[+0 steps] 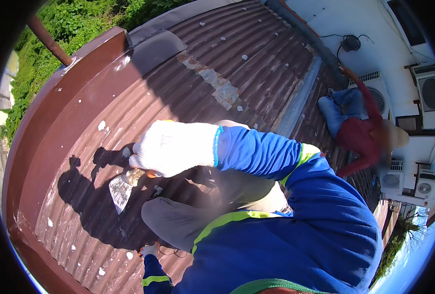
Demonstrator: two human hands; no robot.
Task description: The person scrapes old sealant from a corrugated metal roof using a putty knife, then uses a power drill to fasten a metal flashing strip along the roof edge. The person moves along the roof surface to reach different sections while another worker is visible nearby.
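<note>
My right hand (173, 147), in a white knit glove, is closed around a putty knife (121, 192). Its triangular metal blade, smeared with white, points down toward the brown corrugated roof (95, 206); I cannot tell whether it touches the sheet. The glove hides most of the handle. Lower down, beside my bent knee, my left hand (150, 249) rests on the roof, its orange-tipped fingers spread and nothing seen in them. White spots (102, 125) dot the ridges around both hands.
A raised brown metal edge (36, 142) curves along the left, with greenery (80, 29) beyond. A rusty pole (50, 41) stands there. Another person (362, 137) in red sits at right, near a white wall with air-conditioner units (430, 93). A rusty patch (217, 85) crosses the ridges.
</note>
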